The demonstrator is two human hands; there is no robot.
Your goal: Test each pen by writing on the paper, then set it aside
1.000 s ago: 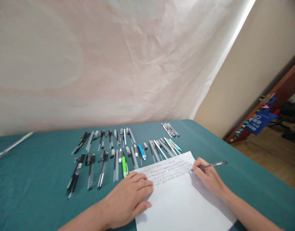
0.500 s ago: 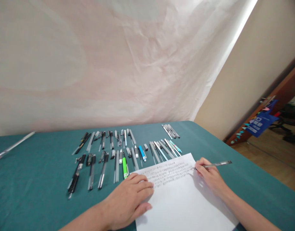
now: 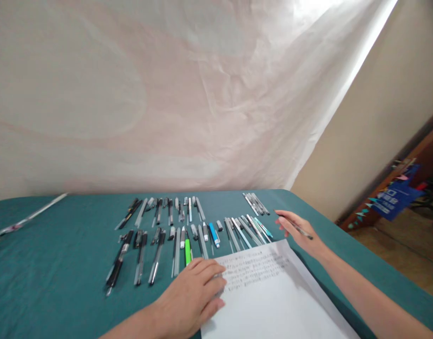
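A white sheet of paper [image 3: 273, 301] lies on the table with rows of small handwriting across its upper part. My left hand [image 3: 198, 292] rests flat over the paper's left edge, fingers stretched out. Raised just beyond the paper's upper right corner, my right hand [image 3: 297, 233] grips a slim dark pen [image 3: 294, 224], its tip pointing up and to the left, off the sheet. Past the left fingers lie a bright green pen [image 3: 187, 252] and a blue pen [image 3: 214, 235]. A group of clear and white pens [image 3: 250, 230] sits along the paper's top edge.
Several black pens with caps off [image 3: 119, 263] are laid in rows on the green tablecloth [image 3: 54, 282]. A small bundle of pens [image 3: 256, 203] lies at the back right. A long clear stick [image 3: 33, 215] lies far left. A pale curtain [image 3: 167, 117] hangs behind.
My right hand has lifted the pen off the writing and moved up past the paper's corner, turning the tip upward. The left hand stays on the paper. The view has shifted slightly.
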